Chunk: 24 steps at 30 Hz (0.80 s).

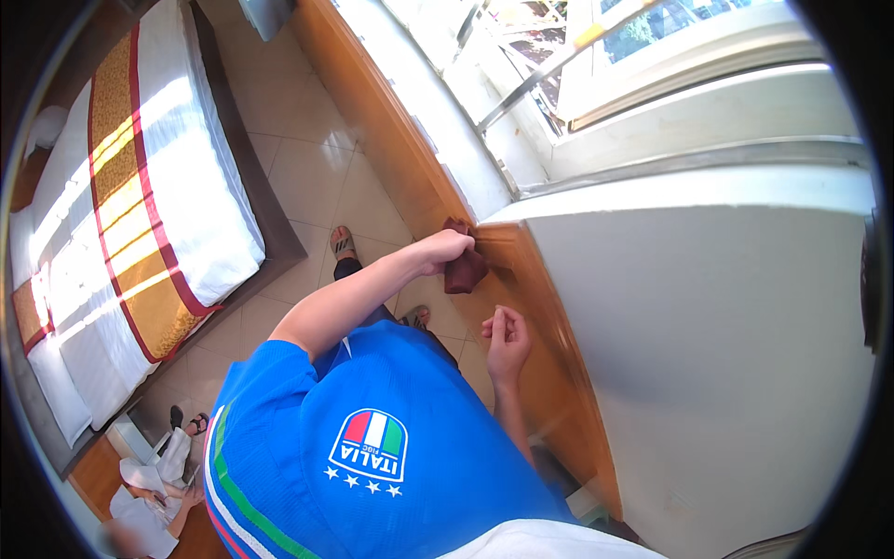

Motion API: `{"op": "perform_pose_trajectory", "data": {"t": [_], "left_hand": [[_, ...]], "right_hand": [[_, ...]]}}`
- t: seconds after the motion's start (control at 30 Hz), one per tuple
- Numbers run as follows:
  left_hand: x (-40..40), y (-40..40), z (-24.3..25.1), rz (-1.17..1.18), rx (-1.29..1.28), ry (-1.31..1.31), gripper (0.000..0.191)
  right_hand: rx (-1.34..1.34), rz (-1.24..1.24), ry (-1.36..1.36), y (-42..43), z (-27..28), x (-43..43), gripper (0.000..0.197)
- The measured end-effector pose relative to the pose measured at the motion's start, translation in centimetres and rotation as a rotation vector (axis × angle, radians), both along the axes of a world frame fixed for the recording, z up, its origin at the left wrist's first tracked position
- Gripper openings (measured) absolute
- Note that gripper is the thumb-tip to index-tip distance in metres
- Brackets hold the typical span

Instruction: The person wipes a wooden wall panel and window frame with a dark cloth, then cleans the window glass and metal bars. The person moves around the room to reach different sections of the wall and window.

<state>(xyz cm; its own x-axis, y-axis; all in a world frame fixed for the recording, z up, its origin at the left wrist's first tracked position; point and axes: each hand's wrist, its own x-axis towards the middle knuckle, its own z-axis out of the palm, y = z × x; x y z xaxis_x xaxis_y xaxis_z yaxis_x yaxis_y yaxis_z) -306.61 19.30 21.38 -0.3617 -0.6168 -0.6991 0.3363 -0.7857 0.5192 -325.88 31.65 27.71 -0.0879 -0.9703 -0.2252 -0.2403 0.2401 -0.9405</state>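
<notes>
My left hand [447, 250] grips a dark maroon cloth [466, 272] bunched in its fingers. The cloth rests against the wooden wainscot panelling [513, 269], close to the corner below the window sill. Lower and to the right, my right hand [508, 339] hangs in front of the same panelling with its fingers curled in against the thumb. Nothing shows in it.
A bright window with metal bars [531, 91] opens above the white sill [447, 112]. At left stands a bed [202, 189] with a gold and red runner. Behind it sits another person [150, 506]. Pale floor tiles [300, 182] lie between bed and wall.
</notes>
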Motion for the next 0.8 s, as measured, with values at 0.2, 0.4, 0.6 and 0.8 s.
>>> {"op": "perform_pose_trajectory", "data": {"t": [0.2,0.4,0.6,0.8], "left_hand": [[11.0,-8.2,-2.7,0.28,0.371,0.604,0.024],[18.8,-11.6,-2.3,0.936,-0.383,-0.193,0.041],[11.5,-7.6,-3.9,-0.433,-0.582,-0.431,0.037],[21.5,-16.8,-4.8,-0.146,0.774,1.637,0.032]], "right_hand": [[0.018,-0.055,0.103,-4.2,2.4,8.4,0.015],[-0.018,0.021,0.083,-8.2,2.3,15.0,0.015],[-0.002,0.136,0.115,-11.2,2.6,19.5,0.015],[-0.085,0.167,0.039,-15.3,3.4,21.1,0.016]]}}
